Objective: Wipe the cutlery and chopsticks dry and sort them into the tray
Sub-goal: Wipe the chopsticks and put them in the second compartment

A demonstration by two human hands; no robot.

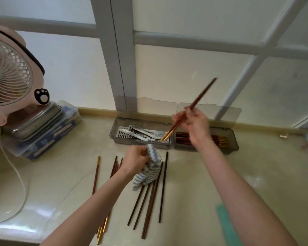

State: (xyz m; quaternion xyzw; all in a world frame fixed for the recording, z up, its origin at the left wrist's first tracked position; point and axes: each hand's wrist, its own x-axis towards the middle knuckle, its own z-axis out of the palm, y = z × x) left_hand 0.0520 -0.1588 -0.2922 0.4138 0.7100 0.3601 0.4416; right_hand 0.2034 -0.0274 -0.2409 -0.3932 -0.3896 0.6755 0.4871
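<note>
**Risk note: pair held high over the wrong compartment**

Right grip (194,121) is clenched around a pair of red-brown chopsticks (190,109), held mid-shaft and tilted steeply. Gold tips point down and away from the palm, hovering just above the near rim of the cutlery tray (114,134); the dark ends stick up past the knuckles. Left grip (137,160) is closed on the striped cloth (149,171), lower and nearer the body than the right grip, apart from the pair.

Directly under the gold tips: the forks and spoons (142,133). Just beyond the right grip, partly hidden by the wrist: the chopstick tray (233,139), already holding matching red-and-gold sticks. Below the left grip on the bench (212,174): loose dark chopsticks (149,197), and further out a few more red-and-gold ones (96,176), not yet sorted.

Possible failures, judged from this frame:
- Tips sit over the cutlery side. A release here would mis-sort the pair, or knock the forks.
- Hold is mid-shaft on two smooth sticks; if still damp, one may slide out and fall among the loose sticks.
- Cannot tell whether the pair is fully dry; the cloth is not touching it.
- Both lids stand open behind the trays; a wide swing of the raised ends could strike them.
</note>
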